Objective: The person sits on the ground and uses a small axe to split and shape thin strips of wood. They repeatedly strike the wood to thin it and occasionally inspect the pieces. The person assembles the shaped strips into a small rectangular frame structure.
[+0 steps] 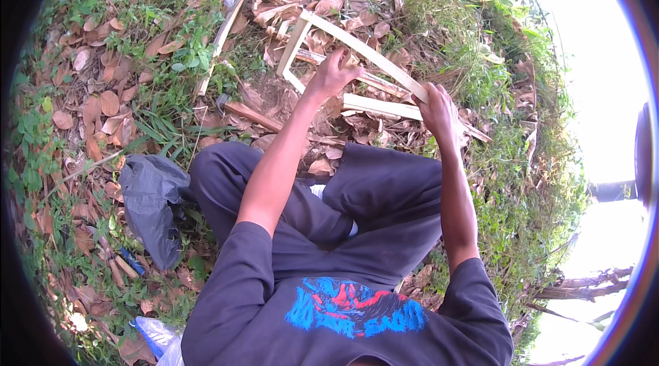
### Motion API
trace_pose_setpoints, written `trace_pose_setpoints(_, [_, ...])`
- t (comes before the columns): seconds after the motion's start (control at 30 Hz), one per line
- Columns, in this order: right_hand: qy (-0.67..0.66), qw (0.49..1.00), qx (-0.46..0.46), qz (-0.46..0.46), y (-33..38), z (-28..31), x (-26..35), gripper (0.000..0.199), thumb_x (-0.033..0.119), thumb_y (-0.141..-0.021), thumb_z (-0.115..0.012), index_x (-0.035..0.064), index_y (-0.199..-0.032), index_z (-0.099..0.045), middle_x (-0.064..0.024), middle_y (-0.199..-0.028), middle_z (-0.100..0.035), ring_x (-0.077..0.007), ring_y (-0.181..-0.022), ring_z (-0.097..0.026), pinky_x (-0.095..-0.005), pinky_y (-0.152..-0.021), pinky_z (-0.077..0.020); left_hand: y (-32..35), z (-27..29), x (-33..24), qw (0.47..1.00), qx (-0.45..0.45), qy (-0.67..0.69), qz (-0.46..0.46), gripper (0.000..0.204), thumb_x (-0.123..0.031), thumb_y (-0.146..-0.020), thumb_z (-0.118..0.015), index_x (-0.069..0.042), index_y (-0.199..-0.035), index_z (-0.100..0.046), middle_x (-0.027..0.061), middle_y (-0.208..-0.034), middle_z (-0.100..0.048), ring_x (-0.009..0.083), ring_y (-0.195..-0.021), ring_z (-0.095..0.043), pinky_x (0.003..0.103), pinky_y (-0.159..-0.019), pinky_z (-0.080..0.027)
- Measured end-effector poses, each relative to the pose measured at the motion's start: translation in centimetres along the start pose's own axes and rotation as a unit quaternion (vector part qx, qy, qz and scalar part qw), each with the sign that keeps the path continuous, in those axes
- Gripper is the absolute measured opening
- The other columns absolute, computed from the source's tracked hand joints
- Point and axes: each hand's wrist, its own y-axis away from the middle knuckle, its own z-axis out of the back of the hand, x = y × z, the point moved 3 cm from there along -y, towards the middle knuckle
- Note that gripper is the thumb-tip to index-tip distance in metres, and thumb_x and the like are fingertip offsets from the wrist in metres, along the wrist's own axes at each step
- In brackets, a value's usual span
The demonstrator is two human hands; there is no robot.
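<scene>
The person sits cross-legged on leaf-strewn ground, both arms stretched forward to a pale wooden frame (343, 40) made of thin slats, lying tilted among dry brown leaves (103, 101). The left hand (334, 72) is clenched around something at the frame's middle, but its fingers curl away from view and what it grips is hidden behind the knuckles; it may be a slat or a small tool, I cannot tell which. The right hand (437, 108) is wrapped round the near end of the long slanting slat, where a second, flatter slat (381, 106) meets it; the joint itself is covered by the palm. The frame's far corner sinks into leaf litter, so its full shape is unclear. To the person's left a crumpled grey plastic bag (152, 201) lies on the grass, with a small blue-handled object (132, 261) beside it, too small to identify. The right edge is washed out by glare.
</scene>
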Motion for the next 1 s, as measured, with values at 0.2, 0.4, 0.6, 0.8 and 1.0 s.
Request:
trace_pose_setpoints(0.2, [-0.009,0.998,0.063,-0.009,-1.2,-3.2,-0.5,0.041,0.031,-0.08,-0.076,0.0057,-0.109,-0.062,-0.0182,-0.115,-0.063,-0.0358,-0.11,-0.061,-0.0461,-0.091,-0.0468,1.0,0.3,3.1,1.0,0.012,0.007,-0.01,0.072,-0.039,-0.084,-0.075,0.004,-0.136,-0.05,0.0252,-0.136,-0.055,0.0336,-0.13,-0.051,0.04,-0.112,-0.037])
trace_pose_setpoints(0.4, [-0.053,0.969,0.24,-0.016,-2.3,-3.9,0.9,0.064,0.062,-0.082,-0.066,0.0013,-0.101,-0.069,-0.0243,-0.099,-0.068,-0.0355,-0.1,-0.065,-0.0453,-0.093,-0.0463,1.9,-0.2,3.1,0.998,0.022,0.03,-0.048,0.061,-0.039,-0.084,-0.077,0.0,-0.127,-0.059,0.0168,-0.125,-0.064,0.0258,-0.119,-0.058,0.038,-0.106,-0.041])
trace_pose_setpoints(0.6, [-0.1,0.972,0.207,0.04,-5.2,-6.4,2.9,0.066,0.066,-0.084,-0.062,0.0017,-0.093,-0.072,-0.0165,-0.075,-0.066,-0.0291,-0.077,-0.066,-0.0415,-0.073,-0.0496,2.4,-1.1,3.1,0.996,0.032,0.05,-0.062,0.053,-0.032,-0.085,-0.077,-0.001,-0.124,-0.061,0.015,-0.122,-0.066,0.0226,-0.116,-0.059,0.035,-0.104,-0.042])
trace_pose_setpoints(0.8, [-0.153,0.969,0.183,0.06,-5.5,-6.4,5.1,0.059,0.06,-0.089,-0.062,0.0041,-0.106,-0.07,-0.0149,-0.074,-0.066,-0.0254,-0.076,-0.066,-0.0394,-0.072,-0.0493,2.4,-0.5,3.3,0.999,0.018,0.021,-0.044,0.047,-0.028,-0.085,-0.076,-0.002,-0.122,-0.063,0.0126,-0.116,-0.068,0.0225,-0.111,-0.061,0.035,-0.099,-0.044])
trace_pose_setpoints(1.0, [-0.179,0.967,0.173,0.048,-5.2,-7.0,5.5,0.057,0.057,-0.094,-0.056,0.0024,-0.102,-0.068,-0.0122,-0.071,-0.062,-0.0224,-0.071,-0.062,-0.038,-0.068,-0.0475,2.4,-0.5,3.9,0.985,0.041,0.168,-0.001,0.042,-0.02,-0.087,-0.071,-0.003,-0.125,-0.063,0.0054,-0.11,-0.07,0.012,-0.097,-0.064,0.027,-0.087,-0.05])
